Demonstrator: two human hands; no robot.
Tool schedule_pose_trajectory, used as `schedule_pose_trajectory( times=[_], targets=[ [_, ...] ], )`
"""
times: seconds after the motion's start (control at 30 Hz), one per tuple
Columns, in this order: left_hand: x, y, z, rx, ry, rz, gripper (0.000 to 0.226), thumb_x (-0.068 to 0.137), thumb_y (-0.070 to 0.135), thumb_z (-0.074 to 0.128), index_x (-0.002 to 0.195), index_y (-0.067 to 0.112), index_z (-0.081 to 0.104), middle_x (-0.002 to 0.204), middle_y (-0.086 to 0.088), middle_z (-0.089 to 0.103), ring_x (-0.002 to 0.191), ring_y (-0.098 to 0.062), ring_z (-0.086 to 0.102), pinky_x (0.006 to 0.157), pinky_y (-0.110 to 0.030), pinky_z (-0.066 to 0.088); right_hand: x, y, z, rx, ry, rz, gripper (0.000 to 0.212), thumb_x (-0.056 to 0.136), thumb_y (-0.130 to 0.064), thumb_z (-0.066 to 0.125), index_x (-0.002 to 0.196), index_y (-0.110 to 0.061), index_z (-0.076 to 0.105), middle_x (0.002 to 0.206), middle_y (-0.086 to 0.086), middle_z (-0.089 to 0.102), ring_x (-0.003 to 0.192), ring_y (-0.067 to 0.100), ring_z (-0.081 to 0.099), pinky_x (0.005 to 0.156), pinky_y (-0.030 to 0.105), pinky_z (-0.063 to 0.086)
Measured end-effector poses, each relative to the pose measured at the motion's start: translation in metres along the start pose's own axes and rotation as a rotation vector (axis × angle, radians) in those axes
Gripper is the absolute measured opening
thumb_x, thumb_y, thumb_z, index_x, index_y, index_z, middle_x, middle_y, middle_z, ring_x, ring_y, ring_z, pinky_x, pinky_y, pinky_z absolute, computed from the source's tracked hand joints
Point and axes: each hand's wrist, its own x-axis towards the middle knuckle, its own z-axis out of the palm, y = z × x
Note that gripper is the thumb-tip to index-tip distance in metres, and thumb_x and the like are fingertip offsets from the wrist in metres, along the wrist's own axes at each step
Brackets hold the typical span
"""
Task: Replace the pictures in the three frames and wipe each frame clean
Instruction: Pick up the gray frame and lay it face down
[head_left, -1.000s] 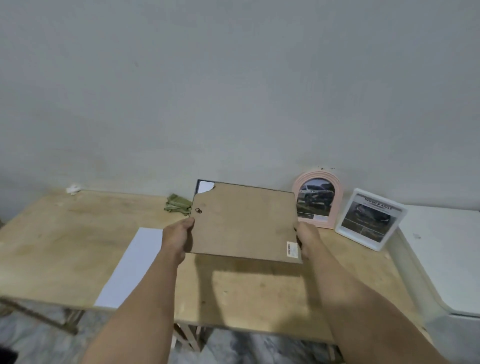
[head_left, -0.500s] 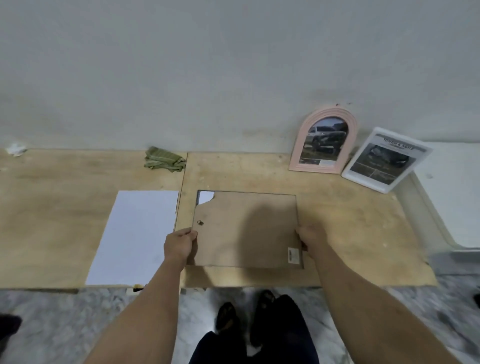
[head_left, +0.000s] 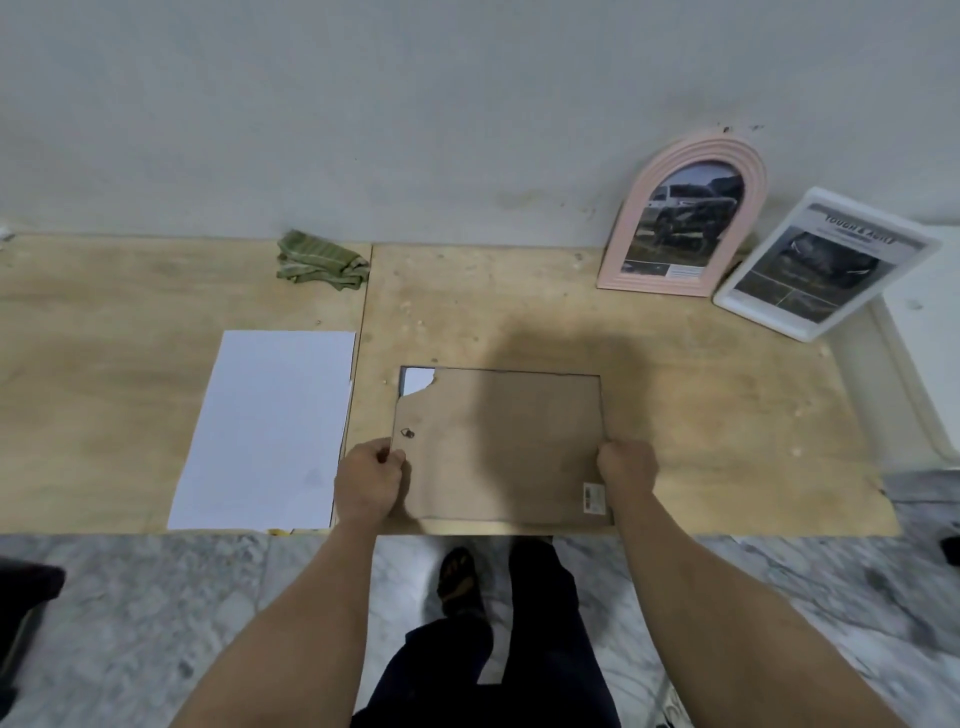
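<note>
Frame on the tabletop: a rectangular picture frame (head_left: 501, 447) lies face down on the plywood tabletop (head_left: 675, 415), brown backing board up, near the front edge. The backing's top left corner is broken off, so a bit of white shows through. There's a small metal hanger ring near its left edge and a little sticker at the bottom right corner.

Left hand: the left hand (head_left: 370, 480) grips the frame's left edge, fingers curled round it, thumb on top of the backing right by the ring.

Right hand: the right hand (head_left: 627, 467) holds the right edge, fingers curled round it, just above the sticker.

Other frames: a pink arched frame (head_left: 683, 218) with a car photo leans upright against the wall at the back right. Just beside it on the right, a white rectangular frame (head_left: 826, 262) with a car print leans tilted. Can't tell what it's propped on.

Paper: a plain white sheet (head_left: 267, 428) lies flat to the left of the face-down frame, close to the left hand, not touching the frame as far as I can see.

Cloth: a folded green cloth (head_left: 319, 260) sits at the back by the wall, well apart from both hands.

Floor: grey marble floor (head_left: 156, 623) below the tabletop edge, with the person's dark trousers and a sandalled foot in view.
</note>
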Motion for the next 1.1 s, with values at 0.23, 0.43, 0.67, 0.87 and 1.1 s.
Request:
schedule_pose_trajectory(
  times=[0.23, 0.43, 0.67, 0.87, 1.1],
  targets=[
    [0.012, 0.021, 0.000, 0.205, 0.049, 0.148, 0.028, 0.095, 0.027, 0.054, 0.117, 0.014, 0.065, 0.119, -0.008, 0.058, 0.107, -0.030, 0.059, 0.081, -0.035, 0.045, -0.016, 0.013, 0.000, -0.048, -0.068, -0.215, 0.051, 0.075, -0.027, 0.056, 0.126, -0.022, 0.055, 0.118, 0.005, 0.061, 0.101, 0.027, 0.059, 0.084, 0.039, 0.051],
    [0.037, 0.054, 0.006, 0.316, -0.105, 0.296, 0.041, 0.092, 0.028, 0.055, 0.128, 0.009, 0.057, 0.131, -0.008, 0.049, 0.125, -0.028, 0.042, 0.093, -0.041, 0.045, -0.031, 0.036, -0.008, -0.543, -0.208, -0.396, 0.102, 0.080, -0.039, 0.069, 0.152, -0.015, 0.002, 0.140, 0.015, 0.027, 0.128, 0.038, 0.030, 0.102, 0.048, 0.032],
    [0.059, 0.067, 0.013, 0.340, -0.174, 0.222, 0.040, 0.087, 0.042, 0.058, 0.114, 0.012, 0.061, 0.122, -0.006, 0.045, 0.124, -0.027, 0.038, 0.095, -0.038, 0.041, -0.032, 0.050, -0.001, -0.723, -0.145, -0.471, 0.127, 0.064, -0.065, 0.073, 0.151, -0.010, -0.001, 0.145, 0.007, 0.024, 0.130, 0.028, 0.026, 0.105, 0.042, 0.027],
    [0.067, 0.080, 0.021, 0.305, -0.144, 0.066, 0.067, 0.090, 0.063, 0.040, 0.128, 0.010, 0.056, 0.133, -0.006, 0.044, 0.127, -0.032, 0.032, 0.094, -0.045, 0.037, -0.027, 0.048, -0.001, -0.791, -0.090, -0.512, 0.129, 0.059, -0.073, 0.070, 0.151, -0.010, 0.004, 0.144, 0.004, 0.028, 0.127, 0.026, 0.031, 0.104, 0.040, 0.028],
    [0.059, 0.080, 0.030, -0.027, 0.056, -0.018, 0.045, 0.096, 0.051, 0.045, 0.098, 0.009, 0.061, 0.124, -0.011, 0.056, 0.125, -0.034, 0.039, 0.104, -0.050, 0.027, -0.025, 0.047, -0.001, -0.736, -0.075, -0.498, 0.126, 0.060, -0.070, 0.071, 0.151, -0.011, 0.007, 0.148, 0.002, 0.027, 0.132, 0.023, 0.028, 0.106, 0.039, 0.025]
  ],
)
